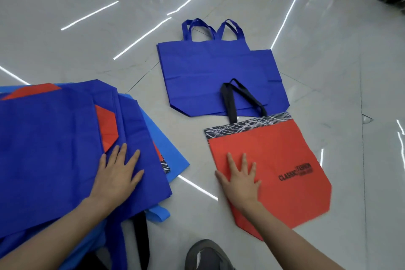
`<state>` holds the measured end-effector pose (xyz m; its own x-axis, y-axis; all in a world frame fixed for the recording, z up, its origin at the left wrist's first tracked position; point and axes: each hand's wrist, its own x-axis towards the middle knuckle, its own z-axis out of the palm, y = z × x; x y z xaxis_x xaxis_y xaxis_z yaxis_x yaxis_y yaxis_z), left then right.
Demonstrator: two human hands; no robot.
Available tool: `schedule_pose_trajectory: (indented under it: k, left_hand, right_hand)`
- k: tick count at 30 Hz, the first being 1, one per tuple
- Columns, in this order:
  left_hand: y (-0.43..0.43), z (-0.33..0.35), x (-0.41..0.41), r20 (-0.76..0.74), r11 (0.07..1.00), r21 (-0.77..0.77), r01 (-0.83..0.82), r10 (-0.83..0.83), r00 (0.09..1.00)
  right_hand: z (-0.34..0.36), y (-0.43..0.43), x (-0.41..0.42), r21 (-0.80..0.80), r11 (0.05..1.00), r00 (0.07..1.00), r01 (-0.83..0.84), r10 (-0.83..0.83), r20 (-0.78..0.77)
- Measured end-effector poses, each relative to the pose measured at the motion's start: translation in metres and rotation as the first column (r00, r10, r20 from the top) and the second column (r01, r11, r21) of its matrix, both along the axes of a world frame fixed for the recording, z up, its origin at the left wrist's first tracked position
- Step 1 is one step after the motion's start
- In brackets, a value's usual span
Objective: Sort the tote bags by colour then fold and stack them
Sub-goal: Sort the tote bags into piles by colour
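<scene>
Bottom centre: toe of a grey shoe [208, 254] on the glossy tiled floor [87, 6].

Lower left: mixed pile [54, 149] of tote bags, unsorted. Dark blue lies on top, with red corners and a light blue bag [175, 160] poking out beneath. The left hand [116, 173] lies flat on the top blue sheet, fingers straight and spread, gripping nothing.

Lower right of centre: one red tote bag [285, 160] lies flat on the floor, apart from the pile, with printed lettering and a black-and-white patterned band [247, 125] at its mouth. The right hand [240, 178] presses palm-down on its left part, fingers spread, holding nothing.

Beyond it: the red bag's black handles [243, 96] lie over the lower edge of the blue tote bags [219, 76]. These sit at frame centre, overlapped and unfolded; the doubled handles suggest at least two.

Step, as I read it: sorting by colour. The blue group is begun and the red group has one bag. No folding shows.

Next move likely calls for lifting only the top blue bag off the pile. The sheets are thin and overlapped, so a single-layer pinch is needed to leave the red ones behind.

Contents: every bag lies flat and nothing shows inside any of them.
</scene>
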<state>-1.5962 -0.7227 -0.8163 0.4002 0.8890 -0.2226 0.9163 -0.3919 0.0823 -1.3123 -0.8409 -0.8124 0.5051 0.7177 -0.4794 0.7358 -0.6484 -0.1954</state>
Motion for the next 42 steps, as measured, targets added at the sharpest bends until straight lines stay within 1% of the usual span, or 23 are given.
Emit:
schedule_pose_trajectory:
  k: [2,4,6,8,10,12,14,16,18,20,22,24,26,27,28,29,31,33,35,36,38,40,42]
  left_hand:
    - [0.000,0.001,-0.001,-0.017,1.000,-0.023,0.014,-0.014,1.000]
    - [0.000,0.006,-0.004,0.000,0.999,-0.027,0.027,-0.027,1.000]
    - [-0.002,0.011,-0.009,0.071,0.998,0.057,0.028,-0.032,0.997]
    - [-0.006,0.022,-0.013,0.134,0.990,0.141,-0.011,-0.008,0.991]
    - [-0.008,0.031,-0.023,0.144,0.983,0.156,-0.101,0.078,0.986]
    - [-0.010,0.039,-0.041,0.113,0.963,0.118,-0.243,0.231,0.967]
    - [-0.013,0.043,-0.061,0.069,0.917,0.010,-0.398,0.396,0.916]
    - [-0.015,0.042,-0.083,0.013,0.873,-0.119,-0.474,0.478,0.878]
    - [-0.022,0.041,-0.101,-0.017,0.873,-0.219,-0.435,0.442,0.897]
    - [-0.031,0.038,-0.115,0.032,0.899,-0.277,-0.339,0.361,0.932]
    - [-0.042,0.039,-0.125,0.108,0.929,-0.298,-0.219,0.261,0.959]
    - [-0.052,0.035,-0.134,0.161,0.951,-0.287,-0.116,0.168,0.973]
    - [-0.059,0.031,-0.141,0.225,0.964,-0.261,-0.048,0.109,0.968]
    - [-0.061,0.029,-0.143,0.250,0.975,-0.221,-0.029,0.085,0.965]
    - [-0.062,0.028,-0.143,0.225,0.985,-0.175,0.002,0.038,0.974]
    - [-0.063,0.028,-0.142,0.170,0.989,-0.149,0.003,0.023,0.985]
    - [-0.058,0.034,-0.132,0.059,0.995,-0.073,-0.062,0.066,0.996]
    - [-0.049,0.041,-0.117,0.051,0.982,-0.071,-0.174,0.177,0.983]
    - [-0.044,0.041,-0.107,-0.014,0.933,-0.202,-0.298,0.301,0.953]
    - [-0.041,0.041,-0.102,-0.059,0.925,-0.234,-0.300,0.295,0.954]
    - [-0.040,0.039,-0.097,-0.114,0.930,-0.264,-0.254,0.232,0.966]
    - [-0.042,0.039,-0.102,-0.081,0.942,-0.304,-0.139,0.120,0.989]
    - [-0.047,0.042,-0.115,-0.020,0.941,-0.336,0.038,-0.047,0.999]
  right_hand:
    - [0.001,-0.004,0.005,-0.017,1.000,0.998,0.024,-0.023,0.053]
    - [-0.001,-0.002,-0.001,-0.008,0.999,0.981,-0.051,0.051,0.187]
    - [0.000,0.010,-0.019,0.129,0.972,0.953,-0.198,0.160,0.258]
    - [0.003,0.030,-0.048,0.315,0.873,0.920,-0.372,0.303,0.248]
    - [0.010,0.055,-0.082,0.457,0.754,0.881,-0.472,0.424,0.210]
    - [0.019,0.081,-0.114,0.556,0.675,0.855,-0.485,0.500,0.139]
    - [0.032,0.103,-0.141,0.570,0.672,0.822,-0.473,0.569,0.011]
    - [0.037,0.120,-0.161,0.530,0.718,0.788,-0.451,0.599,-0.143]
    - [0.040,0.131,-0.175,0.503,0.764,0.763,-0.403,0.584,-0.277]
    - [0.041,0.136,-0.187,0.477,0.819,0.739,-0.320,0.531,-0.415]
    - [0.042,0.140,-0.197,0.402,0.899,0.708,-0.172,0.397,-0.584]
    - [0.039,0.143,-0.206,0.302,0.953,0.672,-0.008,0.229,-0.704]
    - [0.035,0.147,-0.211,0.243,0.958,0.666,0.150,0.084,-0.741]
    - [0.033,0.148,-0.210,0.240,0.951,0.692,0.195,0.040,-0.721]
    - [0.032,0.148,-0.207,0.239,0.947,0.721,0.216,0.010,-0.693]
    - [0.030,0.147,-0.203,0.227,0.944,0.730,0.240,-0.021,-0.684]
    - [0.029,0.141,-0.194,0.158,0.941,0.678,0.299,-0.093,-0.730]
    - [0.030,0.133,-0.186,0.064,0.950,0.623,0.307,-0.149,-0.768]
    - [0.030,0.125,-0.179,0.070,0.952,0.603,0.297,-0.130,-0.787]
    - [0.030,0.123,-0.177,0.124,0.947,0.620,0.297,-0.092,-0.779]
    - [0.030,0.124,-0.173,0.309,0.924,0.747,0.223,0.041,-0.664]
    - [0.031,0.133,-0.170,0.508,0.861,0.853,0.016,0.254,-0.456]
    - [0.034,0.149,-0.167,0.603,0.757,0.870,-0.250,0.449,-0.204]
